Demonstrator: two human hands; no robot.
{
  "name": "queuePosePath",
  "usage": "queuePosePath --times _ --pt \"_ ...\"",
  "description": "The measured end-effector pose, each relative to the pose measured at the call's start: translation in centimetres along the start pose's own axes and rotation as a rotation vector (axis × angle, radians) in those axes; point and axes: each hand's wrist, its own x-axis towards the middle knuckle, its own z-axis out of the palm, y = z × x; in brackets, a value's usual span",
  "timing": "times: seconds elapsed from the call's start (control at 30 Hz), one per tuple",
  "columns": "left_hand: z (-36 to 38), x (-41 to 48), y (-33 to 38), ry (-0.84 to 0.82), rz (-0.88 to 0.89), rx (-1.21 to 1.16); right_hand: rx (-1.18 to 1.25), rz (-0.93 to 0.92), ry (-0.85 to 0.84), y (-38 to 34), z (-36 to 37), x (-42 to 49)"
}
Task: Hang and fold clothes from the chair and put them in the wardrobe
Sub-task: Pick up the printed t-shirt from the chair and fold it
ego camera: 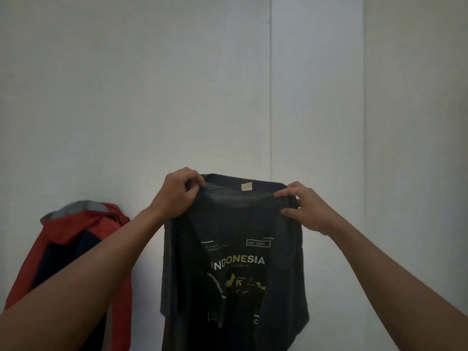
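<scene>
Dark T-shirt (233,262), hem cropped, fingers (287,192) of left hand (174,196) and right hand (310,210) pinching shoulders

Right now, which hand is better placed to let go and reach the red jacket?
Probably the left hand: the red jacket hangs on its side; the right hand holds the far shoulder of the shirt.

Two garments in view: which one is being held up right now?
The dark T-shirt printed INDONESIA: left hand and right hand grip its collar corners. The red jacket sits apart, untouched.
</scene>
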Motion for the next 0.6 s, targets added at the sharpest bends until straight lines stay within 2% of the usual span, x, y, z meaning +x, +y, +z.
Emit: queuePosePath --times 0.1,0.17,0.33,0.47,0.6 --pt "-3.4 2.2 1.6 -0.008 0.129 0.020 -0.036 -0.116 0.133 -3.2 -3.1 2.1" --pt "-5.4 3.9 2.2 -0.012 0.166 0.053 -0.010 -0.107 0.180 -5.0 -5.2 3.4" --pt "-8.5 7.2 1.4 -0.002 0.106 0.067 0.013 -0.107 0.151 -8.6 -8.3 5.0" --pt "-9.6 7.9 2.1 0.119 -0.011 -0.111 0.084 -0.073 0.114 -10.1 -9.2 5.0" --pt "-10.2 8.1 3.1 0.082 -0.108 -0.264 0.126 -0.083 0.155 -11.1 -8.6 4.8"
